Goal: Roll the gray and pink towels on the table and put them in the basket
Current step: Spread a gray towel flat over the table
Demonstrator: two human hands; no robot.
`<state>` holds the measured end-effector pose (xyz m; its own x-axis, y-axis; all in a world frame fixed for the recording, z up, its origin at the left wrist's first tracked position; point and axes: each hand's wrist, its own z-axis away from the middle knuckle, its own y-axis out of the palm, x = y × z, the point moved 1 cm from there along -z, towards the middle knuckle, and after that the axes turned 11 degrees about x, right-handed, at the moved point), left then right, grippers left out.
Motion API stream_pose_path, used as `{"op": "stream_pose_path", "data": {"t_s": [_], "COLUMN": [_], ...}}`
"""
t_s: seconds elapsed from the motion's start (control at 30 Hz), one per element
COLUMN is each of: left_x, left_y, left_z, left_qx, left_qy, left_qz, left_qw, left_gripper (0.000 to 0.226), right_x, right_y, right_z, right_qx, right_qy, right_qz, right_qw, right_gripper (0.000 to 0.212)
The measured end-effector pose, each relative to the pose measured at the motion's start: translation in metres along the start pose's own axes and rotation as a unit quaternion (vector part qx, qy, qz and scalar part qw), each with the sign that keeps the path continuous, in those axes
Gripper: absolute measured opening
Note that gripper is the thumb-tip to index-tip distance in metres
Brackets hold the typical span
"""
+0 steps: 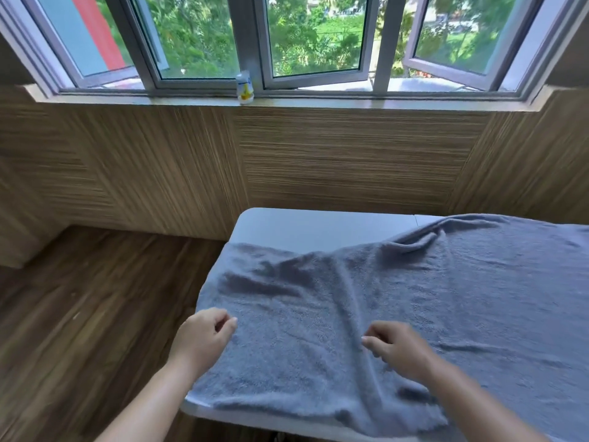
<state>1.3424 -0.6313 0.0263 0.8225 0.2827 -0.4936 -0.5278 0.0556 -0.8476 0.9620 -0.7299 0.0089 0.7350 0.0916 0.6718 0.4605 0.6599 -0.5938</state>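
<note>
Towel (414, 298), gray, rumpled across white table (302, 228) beneath wood-panelled wall (318, 154) and open windows (312, 36); left hand (204, 334), right hand (396, 344) loosely curled, gripping nothing.

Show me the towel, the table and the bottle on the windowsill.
Towel (414, 298): head view, middle of the cloth.
Table (302, 224): head view, bare far corner.
Bottle (245, 90): head view, its label.

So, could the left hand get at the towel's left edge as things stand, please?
Probably yes: the left hand is right beside that edge of the towel, which lies spread on the table, with nothing between them.
</note>
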Motion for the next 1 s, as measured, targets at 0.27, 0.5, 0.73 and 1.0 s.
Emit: {"op": "stream_pose_path", "data": {"t_s": [0.27,0.5,0.73,1.0], "left_x": [-0.014,-0.039,-0.027,-0.014], "left_y": [-0.008,0.005,0.047,0.025], "left_z": [-0.113,-0.217,-0.268,-0.269], "left_qx": [0.041,0.081,0.17,0.02], "left_qy": [0.042,0.098,0.038,0.003], "left_qz": [-0.037,-0.035,-0.069,-0.008], "left_qw": [0.998,0.991,0.982,1.0], "left_gripper": [0.027,0.011,0.044,0.006], "right_x": [-0.012,-0.028,-0.04,-0.047], "right_y": [-0.053,-0.105,-0.139,-0.158], "right_z": [-0.048,-0.097,-0.165,-0.226], "right_qx": [-0.055,-0.142,-0.125,-0.035], "right_qy": [0.083,0.139,0.152,0.197], "right_qz": [0.001,0.015,0.032,0.225], "right_qw": [0.995,0.98,0.98,0.953], "right_gripper": [0.023,0.023,0.035,0.031]}}
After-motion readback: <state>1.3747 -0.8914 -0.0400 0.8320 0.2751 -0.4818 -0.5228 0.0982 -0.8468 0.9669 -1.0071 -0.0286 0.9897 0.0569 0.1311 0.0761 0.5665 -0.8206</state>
